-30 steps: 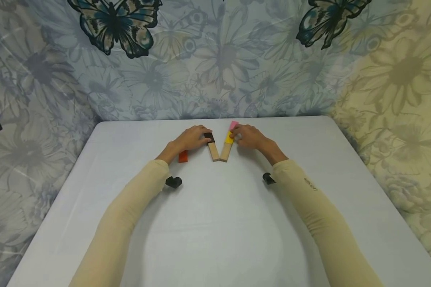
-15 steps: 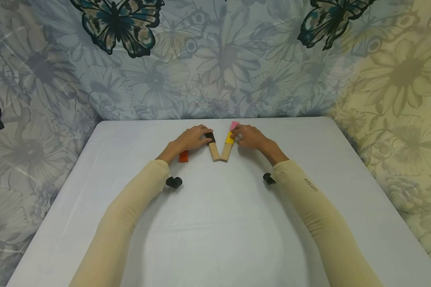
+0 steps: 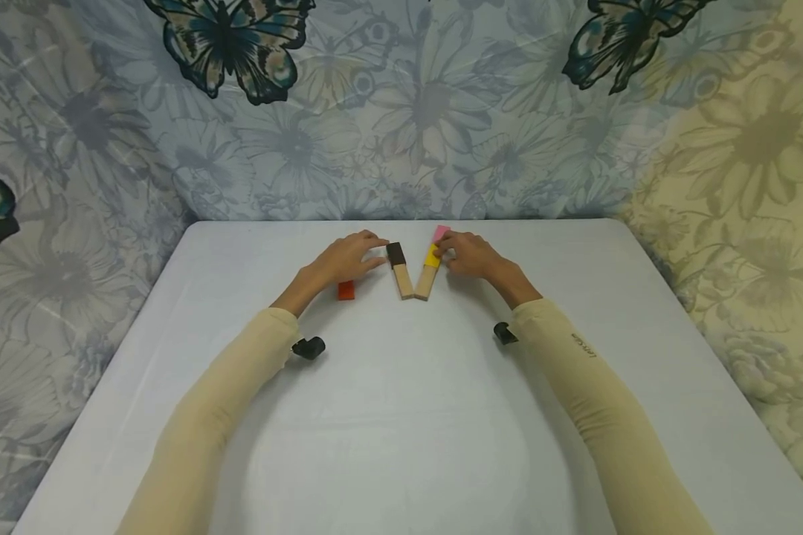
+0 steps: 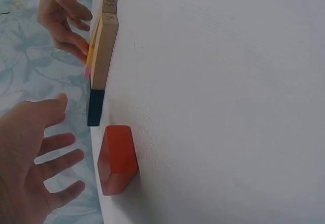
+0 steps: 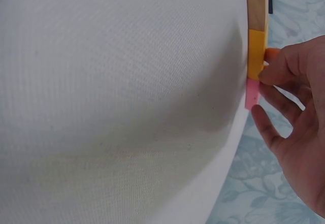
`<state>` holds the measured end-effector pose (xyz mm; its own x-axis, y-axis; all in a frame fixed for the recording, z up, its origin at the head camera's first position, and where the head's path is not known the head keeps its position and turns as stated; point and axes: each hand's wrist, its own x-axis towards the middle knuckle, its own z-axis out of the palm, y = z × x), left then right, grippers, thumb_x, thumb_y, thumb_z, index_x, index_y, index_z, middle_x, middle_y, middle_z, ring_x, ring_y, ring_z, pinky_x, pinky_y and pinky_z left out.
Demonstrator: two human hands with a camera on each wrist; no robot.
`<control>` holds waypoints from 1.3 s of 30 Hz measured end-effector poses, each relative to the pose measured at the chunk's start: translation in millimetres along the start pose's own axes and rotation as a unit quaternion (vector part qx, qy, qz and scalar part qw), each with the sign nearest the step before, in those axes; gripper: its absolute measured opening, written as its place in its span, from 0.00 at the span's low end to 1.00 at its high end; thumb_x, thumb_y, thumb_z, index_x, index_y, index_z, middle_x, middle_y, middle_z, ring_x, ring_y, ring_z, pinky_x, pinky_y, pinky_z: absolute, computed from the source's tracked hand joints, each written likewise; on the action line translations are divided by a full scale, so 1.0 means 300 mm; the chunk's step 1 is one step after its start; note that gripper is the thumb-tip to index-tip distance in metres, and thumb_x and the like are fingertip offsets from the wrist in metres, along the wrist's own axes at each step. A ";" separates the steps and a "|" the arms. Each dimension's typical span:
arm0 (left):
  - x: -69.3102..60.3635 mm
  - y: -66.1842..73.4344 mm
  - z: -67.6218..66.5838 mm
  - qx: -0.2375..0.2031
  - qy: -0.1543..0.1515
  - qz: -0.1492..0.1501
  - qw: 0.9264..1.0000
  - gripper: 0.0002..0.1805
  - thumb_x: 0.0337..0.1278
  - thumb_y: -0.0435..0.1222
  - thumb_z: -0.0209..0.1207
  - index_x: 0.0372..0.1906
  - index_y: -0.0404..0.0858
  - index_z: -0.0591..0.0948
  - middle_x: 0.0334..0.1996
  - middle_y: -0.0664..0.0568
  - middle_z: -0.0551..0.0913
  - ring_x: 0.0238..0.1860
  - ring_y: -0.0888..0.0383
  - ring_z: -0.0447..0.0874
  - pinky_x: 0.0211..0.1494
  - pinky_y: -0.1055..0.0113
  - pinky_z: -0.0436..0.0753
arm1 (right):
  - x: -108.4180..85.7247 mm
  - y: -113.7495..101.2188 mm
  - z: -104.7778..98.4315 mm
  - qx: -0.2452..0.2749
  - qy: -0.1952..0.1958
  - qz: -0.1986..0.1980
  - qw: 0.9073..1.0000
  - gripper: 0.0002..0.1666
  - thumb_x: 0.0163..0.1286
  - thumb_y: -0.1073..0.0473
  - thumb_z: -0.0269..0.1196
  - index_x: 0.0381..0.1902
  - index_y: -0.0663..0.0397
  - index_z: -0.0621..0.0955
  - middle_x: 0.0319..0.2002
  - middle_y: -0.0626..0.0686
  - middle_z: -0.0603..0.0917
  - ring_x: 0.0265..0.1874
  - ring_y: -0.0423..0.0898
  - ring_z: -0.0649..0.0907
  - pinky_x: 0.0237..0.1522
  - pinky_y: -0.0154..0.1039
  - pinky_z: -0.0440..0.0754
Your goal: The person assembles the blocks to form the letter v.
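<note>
Two plain wooden blocks, a left one [image 3: 404,282] and a right one [image 3: 425,283], meet at their near ends in a V. A dark block [image 3: 396,253] continues the left arm; a yellow block [image 3: 431,256] and a pink block [image 3: 442,232] continue the right. My left hand [image 3: 343,261] is just left of the dark block, fingers spread and holding nothing. With thumb and finger, my right hand [image 5: 302,102] pinches the yellow block's sides; another fingertip is near the pink block. Below my left hand lies a red block [image 4: 121,155], partly hidden in the head view.
The blocks lie near the far edge of a white table [image 3: 401,416], before a flowered backdrop [image 3: 428,134] with butterflies. Black wrist devices, one left [image 3: 309,348] and one right [image 3: 505,333], hang by the sleeves.
My left hand has let go of the dark block and moved slightly left, its fingers now apart from it. My right hand stays at the yellow block. The head view has shifted slightly.
</note>
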<state>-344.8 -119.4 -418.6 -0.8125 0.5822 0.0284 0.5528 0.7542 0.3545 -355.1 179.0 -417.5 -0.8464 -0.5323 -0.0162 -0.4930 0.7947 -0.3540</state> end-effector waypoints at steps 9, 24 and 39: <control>-0.095 0.009 -0.026 0.026 -0.014 0.008 1.000 0.29 0.76 0.50 0.58 0.73 0.41 0.76 0.70 0.40 0.77 0.69 0.39 0.79 0.69 0.36 0.79 | 0.001 0.006 0.002 0.000 0.004 -0.010 1.000 0.22 0.68 0.69 0.56 0.56 0.66 0.87 0.64 0.64 0.83 0.66 0.65 0.80 0.70 0.63 0.76; -0.230 -0.010 -0.051 0.052 -0.044 0.003 0.998 0.34 0.66 0.52 0.68 0.73 0.43 0.77 0.71 0.40 0.77 0.69 0.38 0.78 0.68 0.31 0.77 | 0.002 -0.002 0.003 -0.005 0.005 -0.004 1.000 0.22 0.68 0.69 0.55 0.56 0.65 0.87 0.65 0.63 0.83 0.66 0.64 0.80 0.71 0.63 0.76; -0.262 -0.048 -0.007 0.053 -0.021 0.024 0.998 0.26 0.66 0.46 0.70 0.67 0.45 0.83 0.65 0.41 0.82 0.65 0.42 0.82 0.66 0.35 0.78 | 0.004 -0.010 -0.003 -0.002 -0.006 0.012 1.000 0.22 0.67 0.69 0.57 0.55 0.65 0.87 0.66 0.62 0.82 0.66 0.63 0.80 0.71 0.63 0.76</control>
<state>-289.5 -176.7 -423.9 -0.7771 0.6294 0.0030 0.6095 0.7514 0.2529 -354.9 176.4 -415.6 -0.8550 -0.5174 -0.0358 -0.4742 0.8079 -0.3499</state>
